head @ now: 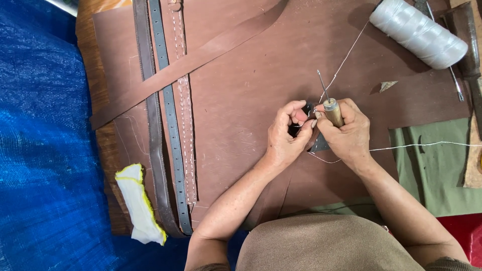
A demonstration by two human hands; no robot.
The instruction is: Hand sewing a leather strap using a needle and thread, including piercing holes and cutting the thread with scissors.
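Two bare hands meet at mid-bench over a large brown leather sheet (251, 100); entries run left to right.

Far left: blue tarpaulin (45, 150). At its edge lies a white cloth with yellow trim (138, 203), flat, free of both hands. Beside it, three narrow straps run top to bottom: a dark brown strap (153, 150), a grey punched belt (173, 150) and a stitched brown strip (187, 135). One broad leather band (201, 55) crosses them on a diagonal.

Left hand (285, 135): forearm rises from lower centre, wrist straight, fingers curled inward. Thumb and forefinger are pinched together on a small dark leather piece (319, 143), most of it hidden behind the fingers.

Right hand (346, 133): forearm enters from lower right, wrist bent toward the left hand, knuckles touching it. Fingers wrapped tight round the wooden handle of a stitching awl (331, 110); its metal needle points up and away, tilted slightly left.

White thread (346, 57) runs from the needle area up to a white thread spool (419, 32) lying on its side at upper right. A second run of thread trails right across green cloth (437, 165). A metal tool (454, 83) lies just beside the spool. Red surface (464, 233) at lower right corner.
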